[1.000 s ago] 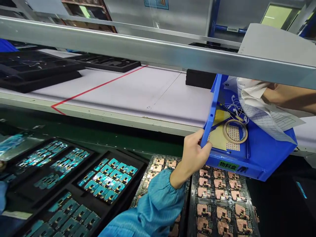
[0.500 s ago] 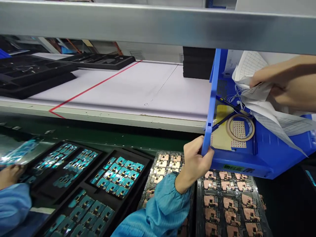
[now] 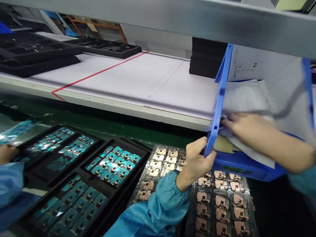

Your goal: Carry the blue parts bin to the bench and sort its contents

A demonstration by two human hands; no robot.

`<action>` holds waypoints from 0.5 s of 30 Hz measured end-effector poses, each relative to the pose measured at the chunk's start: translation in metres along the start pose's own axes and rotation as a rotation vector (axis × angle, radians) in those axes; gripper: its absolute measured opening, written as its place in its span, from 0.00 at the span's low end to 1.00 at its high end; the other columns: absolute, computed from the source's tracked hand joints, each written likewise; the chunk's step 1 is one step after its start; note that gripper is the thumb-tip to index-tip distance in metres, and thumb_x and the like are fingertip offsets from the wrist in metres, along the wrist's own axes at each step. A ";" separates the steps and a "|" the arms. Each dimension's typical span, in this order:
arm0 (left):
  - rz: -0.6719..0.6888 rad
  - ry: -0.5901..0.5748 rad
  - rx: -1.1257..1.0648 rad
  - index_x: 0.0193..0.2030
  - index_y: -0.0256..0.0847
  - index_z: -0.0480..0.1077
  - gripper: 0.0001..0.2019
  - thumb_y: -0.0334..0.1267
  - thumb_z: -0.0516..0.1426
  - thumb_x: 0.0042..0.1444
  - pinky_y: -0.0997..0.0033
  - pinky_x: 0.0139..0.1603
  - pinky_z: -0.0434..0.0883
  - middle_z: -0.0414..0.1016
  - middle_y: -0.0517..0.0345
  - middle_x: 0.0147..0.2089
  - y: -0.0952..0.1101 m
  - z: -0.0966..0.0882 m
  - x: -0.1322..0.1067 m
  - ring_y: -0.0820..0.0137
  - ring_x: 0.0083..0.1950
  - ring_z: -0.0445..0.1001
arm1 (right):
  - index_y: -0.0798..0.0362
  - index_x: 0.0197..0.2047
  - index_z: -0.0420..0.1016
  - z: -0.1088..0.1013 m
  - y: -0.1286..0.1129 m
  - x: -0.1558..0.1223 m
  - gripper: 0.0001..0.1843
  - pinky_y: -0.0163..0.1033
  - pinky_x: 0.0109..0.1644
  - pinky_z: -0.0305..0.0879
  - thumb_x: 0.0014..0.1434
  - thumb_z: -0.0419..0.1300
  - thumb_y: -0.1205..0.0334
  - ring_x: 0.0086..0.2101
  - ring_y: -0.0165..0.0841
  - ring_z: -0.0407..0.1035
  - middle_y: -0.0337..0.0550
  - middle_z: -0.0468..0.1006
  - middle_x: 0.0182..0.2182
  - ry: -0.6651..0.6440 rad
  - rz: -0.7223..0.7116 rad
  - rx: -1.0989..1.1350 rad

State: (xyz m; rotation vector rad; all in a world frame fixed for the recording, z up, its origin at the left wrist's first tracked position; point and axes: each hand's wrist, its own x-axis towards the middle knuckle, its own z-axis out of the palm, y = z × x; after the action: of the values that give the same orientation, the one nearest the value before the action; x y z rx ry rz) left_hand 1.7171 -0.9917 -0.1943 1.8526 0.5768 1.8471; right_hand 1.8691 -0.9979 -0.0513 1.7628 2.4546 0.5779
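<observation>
My left hand is closed around the lower left edge of a blue plastic bin, which tilts with its opening toward me. Inside it, my right hand reaches leftward, smeared by motion. Its fingers are bent near the bin's left wall, and whatever is between them is too blurred to name. White printed sheets of paper lie behind and under this hand. A yellow sheet shows at the bin's bottom left.
Below are clear plastic trays of copper-coloured parts and black foam trays of teal parts. Another person's hand is at far left. A white shelf with red tape holds black foam stacks. A metal beam crosses above.
My right hand has moved left and down inside the bin, and the papers now lie flatter there. The tape roll and pens are covered. My left hand keeps its hold on the bin.
</observation>
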 end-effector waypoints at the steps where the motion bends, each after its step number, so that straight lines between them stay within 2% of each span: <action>1: -0.015 0.004 -0.001 0.22 0.39 0.53 0.13 0.25 0.55 0.50 0.74 0.23 0.52 0.51 0.66 0.21 0.001 0.001 0.000 0.79 0.22 0.51 | 0.60 0.55 0.74 0.006 -0.007 -0.001 0.22 0.48 0.45 0.75 0.58 0.55 0.79 0.42 0.44 0.75 0.57 0.77 0.47 -0.088 -0.046 -0.088; 3: -0.042 0.011 -0.012 0.22 0.38 0.54 0.12 0.25 0.54 0.50 0.75 0.23 0.52 0.51 0.66 0.22 0.005 0.004 0.000 0.79 0.22 0.51 | 0.65 0.66 0.62 0.011 -0.020 -0.008 0.29 0.53 0.55 0.71 0.60 0.50 0.77 0.53 0.50 0.69 0.66 0.68 0.57 -0.162 -0.067 -0.170; 5: -0.070 0.006 -0.030 0.22 0.38 0.55 0.12 0.25 0.54 0.51 0.76 0.23 0.52 0.51 0.66 0.22 0.009 0.006 0.003 0.79 0.22 0.51 | 0.70 0.67 0.57 0.005 -0.032 -0.027 0.34 0.52 0.59 0.69 0.56 0.49 0.78 0.59 0.53 0.63 0.71 0.62 0.60 -0.051 -0.069 -0.176; 7: -0.103 0.004 -0.063 0.22 0.38 0.55 0.12 0.25 0.54 0.52 0.77 0.23 0.53 0.52 0.67 0.22 0.012 0.007 0.008 0.79 0.22 0.51 | 0.71 0.64 0.62 -0.008 -0.044 -0.055 0.35 0.50 0.55 0.73 0.51 0.47 0.79 0.56 0.53 0.66 0.70 0.65 0.59 0.121 -0.138 -0.185; 9: -0.129 0.005 -0.091 0.22 0.38 0.55 0.13 0.26 0.54 0.52 0.78 0.22 0.53 0.52 0.67 0.21 0.015 0.006 0.012 0.79 0.22 0.52 | 0.65 0.59 0.68 -0.025 -0.051 -0.083 0.32 0.46 0.50 0.77 0.51 0.45 0.78 0.52 0.45 0.71 0.59 0.71 0.55 0.271 -0.201 -0.139; 11: -0.136 0.008 -0.095 0.22 0.38 0.54 0.13 0.27 0.54 0.52 0.78 0.22 0.52 0.52 0.67 0.21 0.017 0.005 0.015 0.79 0.21 0.52 | 0.58 0.59 0.67 -0.036 -0.048 -0.100 0.28 0.43 0.55 0.74 0.57 0.46 0.76 0.54 0.39 0.69 0.50 0.70 0.57 0.436 -0.055 -0.111; 12: -0.137 0.006 -0.084 0.22 0.38 0.54 0.13 0.28 0.54 0.52 0.78 0.22 0.52 0.52 0.67 0.20 0.018 0.004 0.015 0.79 0.21 0.52 | 0.57 0.60 0.66 -0.037 -0.043 -0.101 0.25 0.45 0.59 0.71 0.60 0.48 0.74 0.57 0.39 0.66 0.51 0.67 0.60 0.517 0.071 -0.129; 14: -0.155 -0.008 -0.042 0.21 0.38 0.54 0.13 0.29 0.54 0.52 0.78 0.22 0.53 0.52 0.67 0.20 0.019 0.003 0.012 0.79 0.21 0.52 | 0.63 0.65 0.59 -0.032 -0.029 -0.090 0.27 0.52 0.64 0.63 0.62 0.52 0.73 0.63 0.48 0.56 0.61 0.57 0.65 0.603 0.329 -0.230; 15: -0.173 -0.015 -0.020 0.22 0.38 0.55 0.13 0.29 0.54 0.53 0.78 0.22 0.53 0.52 0.67 0.20 0.019 0.003 0.011 0.79 0.21 0.52 | 0.67 0.66 0.57 -0.026 -0.023 -0.079 0.29 0.56 0.64 0.61 0.62 0.52 0.74 0.64 0.54 0.52 0.67 0.53 0.65 0.571 0.423 -0.289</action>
State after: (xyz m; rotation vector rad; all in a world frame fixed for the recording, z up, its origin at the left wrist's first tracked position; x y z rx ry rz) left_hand 1.7201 -1.0011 -0.1745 1.7439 0.6879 1.7185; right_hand 1.8684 -1.0841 -0.0479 2.2234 2.1028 1.5764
